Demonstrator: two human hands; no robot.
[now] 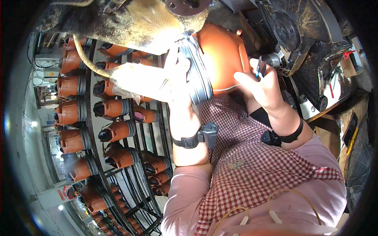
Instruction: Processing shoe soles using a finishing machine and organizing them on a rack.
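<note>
Orange shoe last (222,55) between hands — left (179,84) gripping it, right (262,88) pinching a blade (260,67).

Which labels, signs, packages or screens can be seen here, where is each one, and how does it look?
Red sign with pale markings: low at the left, beside the rack of orange shoe forms; a tilted rectangle, too blurred to tell more.
Brown cardboard box: at the right edge, below the dark machine; worn, flaps open.
Small pale label: sewn on the red-and-white checked apron; rounded patch.
No screens show.
</note>
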